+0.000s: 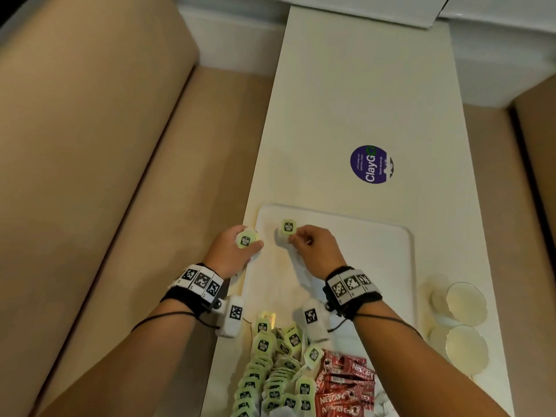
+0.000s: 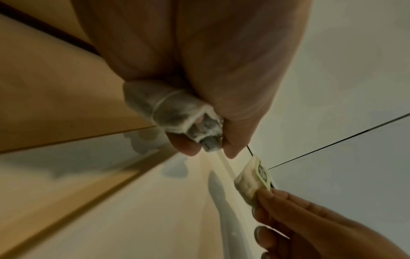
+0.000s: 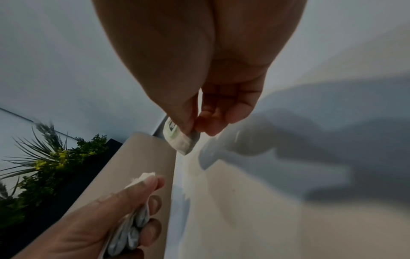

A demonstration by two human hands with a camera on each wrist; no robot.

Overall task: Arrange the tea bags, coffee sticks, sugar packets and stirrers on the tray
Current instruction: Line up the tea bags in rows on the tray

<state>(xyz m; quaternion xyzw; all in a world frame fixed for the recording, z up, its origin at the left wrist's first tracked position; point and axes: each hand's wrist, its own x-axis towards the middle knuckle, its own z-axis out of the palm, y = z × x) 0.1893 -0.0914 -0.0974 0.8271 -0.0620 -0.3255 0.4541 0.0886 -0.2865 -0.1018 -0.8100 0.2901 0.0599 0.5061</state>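
Note:
A white tray (image 1: pixel 376 245) lies on the narrow white table. My left hand (image 1: pixel 237 251) hovers at the tray's left edge and grips a small stack of green-labelled tea bags (image 1: pixel 247 238), seen bunched in its fingers (image 2: pixel 177 113). My right hand (image 1: pixel 313 245) pinches a single tea bag (image 1: pixel 289 227) by its near edge over the tray's far-left part; the wrist view shows thumb and finger pinching that tea bag (image 3: pixel 179 138). Near the table's front lie a heap of tea bags (image 1: pixel 270 374) and red coffee sticks (image 1: pixel 346 383).
A round purple sticker (image 1: pixel 371 164) marks the table beyond the tray. Two clear lidded cups (image 1: pixel 457 326) lie to the tray's right. A beige bench (image 1: pixel 105 176) runs along the left, close to the table edge. Greenery (image 3: pixel 48 157) shows in the right wrist view.

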